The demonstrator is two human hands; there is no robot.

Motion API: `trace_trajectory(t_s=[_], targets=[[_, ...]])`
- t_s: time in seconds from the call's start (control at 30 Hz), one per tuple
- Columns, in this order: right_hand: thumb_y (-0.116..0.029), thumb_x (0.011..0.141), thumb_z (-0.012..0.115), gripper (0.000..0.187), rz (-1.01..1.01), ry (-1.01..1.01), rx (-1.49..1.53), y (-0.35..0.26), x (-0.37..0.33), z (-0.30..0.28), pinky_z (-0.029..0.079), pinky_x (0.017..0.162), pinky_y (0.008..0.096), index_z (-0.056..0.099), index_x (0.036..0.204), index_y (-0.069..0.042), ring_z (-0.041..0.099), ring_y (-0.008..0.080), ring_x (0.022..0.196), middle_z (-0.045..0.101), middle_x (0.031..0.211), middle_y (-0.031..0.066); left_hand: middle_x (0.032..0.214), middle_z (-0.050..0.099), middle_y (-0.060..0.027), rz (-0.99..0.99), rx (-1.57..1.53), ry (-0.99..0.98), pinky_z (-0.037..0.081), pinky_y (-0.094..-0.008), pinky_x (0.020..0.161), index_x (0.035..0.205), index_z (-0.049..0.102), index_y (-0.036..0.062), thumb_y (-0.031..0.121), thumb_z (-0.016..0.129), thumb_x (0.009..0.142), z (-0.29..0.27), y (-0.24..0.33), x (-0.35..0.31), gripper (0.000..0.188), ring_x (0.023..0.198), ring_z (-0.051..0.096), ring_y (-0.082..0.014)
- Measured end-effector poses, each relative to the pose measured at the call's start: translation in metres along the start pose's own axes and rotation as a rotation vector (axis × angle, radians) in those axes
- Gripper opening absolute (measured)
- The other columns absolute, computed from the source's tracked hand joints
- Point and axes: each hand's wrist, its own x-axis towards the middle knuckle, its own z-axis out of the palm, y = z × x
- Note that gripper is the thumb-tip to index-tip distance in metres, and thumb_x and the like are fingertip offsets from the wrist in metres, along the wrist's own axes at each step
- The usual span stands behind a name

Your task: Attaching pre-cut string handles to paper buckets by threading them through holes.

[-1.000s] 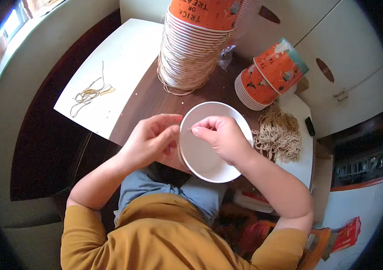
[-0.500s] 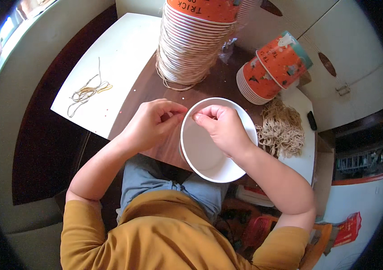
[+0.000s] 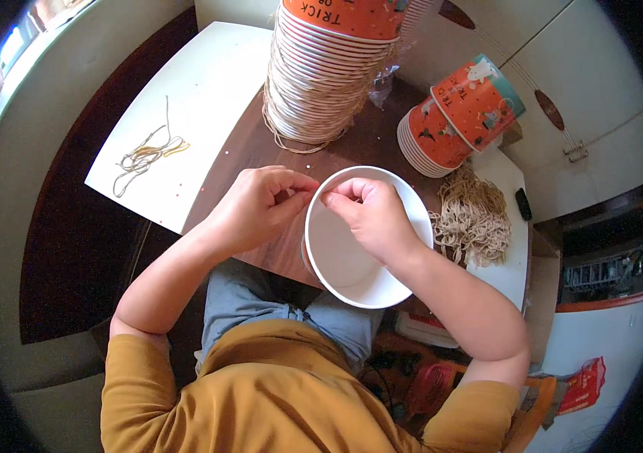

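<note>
A white-lined paper bucket stands tilted toward me at the table's front edge, its mouth facing up. Outside its rim on the left, my left hand has thumb and index finger closed in a pinch against the wall. My right hand reaches into the mouth, its thumb and fingers pinched at the inner side of the same spot. The two sets of fingertips nearly meet across the bucket's wall. Whatever small thing lies between them is hidden.
Behind the bucket rises a tall stack of nested buckets with loops of cord hanging along it. A shorter orange stack stands at the right, beside a heap of beige cord. Loose cords lie on the white table part at left.
My left fingertips have edged slightly right, closer to the rim. The bucket has shifted a little to the right and down in the view. My right hand has barely moved.
</note>
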Motion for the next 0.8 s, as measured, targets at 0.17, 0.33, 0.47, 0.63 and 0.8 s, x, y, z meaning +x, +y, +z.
trace_trajectory(t_s=[0.17, 0.33, 0.47, 0.63, 0.8], targets=[[-0.014, 0.086, 0.065, 0.015, 0.023, -0.024, -0.025, -0.006, -0.002, 0.0, 0.046, 0.06, 0.0233, 0.066, 0.082, 0.0, 0.056, 0.0059, 0.066, 0.065, 0.074, 0.0019, 0.086, 0.065, -0.0186, 0.085, 0.071, -0.041, 0.051, -0.0342, 0.066, 0.097, 0.066, -0.0038, 0.005, 0.061, 0.083, -0.003, 0.003, 0.004, 0.018, 0.074, 0.065, -0.0274], [-0.016, 0.089, 0.063, 0.015, 0.055, -0.048, -0.086, -0.01, -0.003, -0.002, 0.045, 0.062, 0.0206, 0.066, 0.085, -0.002, 0.054, 0.004, 0.07, 0.064, 0.077, -0.0006, 0.082, 0.064, -0.0188, 0.107, 0.236, -0.084, 0.051, -0.0377, 0.067, 0.089, 0.066, -0.0034, 0.005, 0.059, 0.081, -0.003, 0.009, 0.007, 0.013, 0.075, 0.063, -0.0349], [-0.021, 0.089, 0.063, 0.03, 0.178, -0.259, -0.066, -0.028, -0.007, -0.015, 0.042, 0.058, 0.0213, 0.058, 0.11, 0.0, 0.052, 0.003, 0.067, 0.063, 0.082, -0.001, 0.074, 0.061, -0.0175, 0.275, 0.333, -0.021, 0.05, -0.0371, 0.062, 0.083, 0.062, -0.0034, 0.008, 0.06, 0.08, -0.003, 0.006, 0.003, 0.012, 0.067, 0.061, -0.0331], [-0.034, 0.075, 0.078, 0.081, 0.07, -0.298, -0.313, -0.056, -0.065, -0.044, 0.045, 0.064, 0.0231, 0.037, 0.136, 0.001, 0.054, 0.0064, 0.071, 0.057, 0.088, 0.0023, 0.07, 0.056, -0.0064, -0.148, -0.089, -0.031, 0.044, -0.0264, 0.061, 0.081, 0.058, -0.0028, 0.006, 0.052, 0.08, -0.01, 0.007, -0.017, 0.011, 0.068, 0.055, -0.0128], [-0.033, 0.069, 0.078, 0.076, -0.321, -0.169, -0.898, -0.063, -0.102, -0.026, 0.052, 0.066, 0.0405, 0.042, 0.127, 0.0, 0.063, 0.0328, 0.078, 0.06, 0.091, 0.016, 0.09, 0.055, -0.0091, 0.172, -0.256, 0.03, 0.045, -0.0257, 0.07, 0.079, 0.058, -0.0036, 0.002, 0.05, 0.08, 0.0, 0.009, -0.038, 0.01, 0.081, 0.054, -0.0129]])
